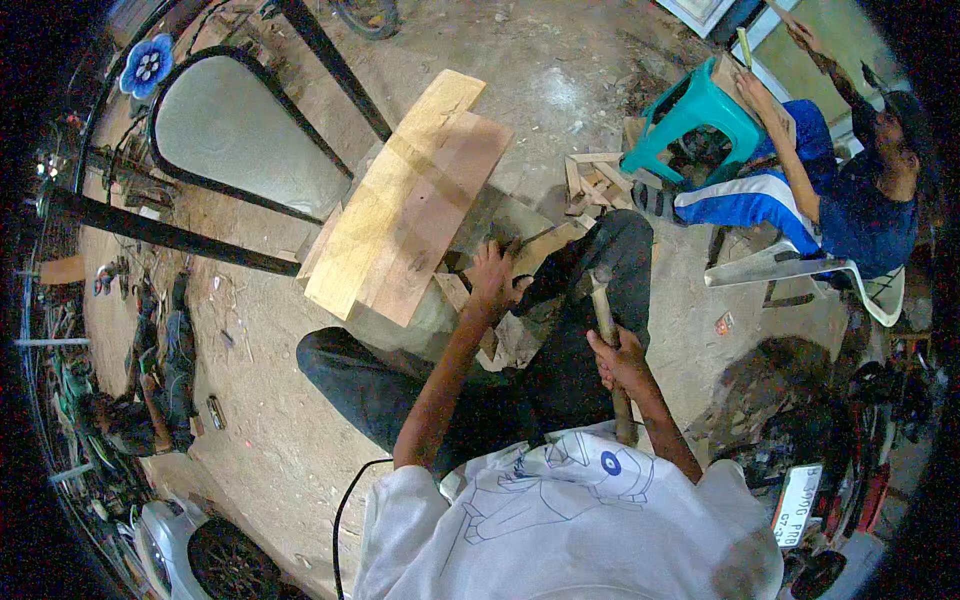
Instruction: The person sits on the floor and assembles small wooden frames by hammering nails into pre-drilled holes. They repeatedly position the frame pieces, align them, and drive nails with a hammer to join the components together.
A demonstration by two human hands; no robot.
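My right hand [622, 362] is wrapped round the wooden handle of a hammer [605, 312], its head raised over my right thigh. Between my knees, my left hand [493, 278] reaches down with bent fingers among light wooden strips [548, 246]; what its fingertips grip is hidden. Another short piece of wood [453, 290] sits beside that wrist. Just beyond lie two flat boards, a yellowish one [400, 190] and a pinkish-brown one [440, 215], partly overlapping.
A black metal chair frame with a grey pad [250, 135] stands left of the boards. More wood pieces [597, 185] lie ahead. At the right, a co-worker sits by a teal stool [700, 125]. A motorcycle [840, 470] is close behind on my right; another person [150, 400] is at the left.
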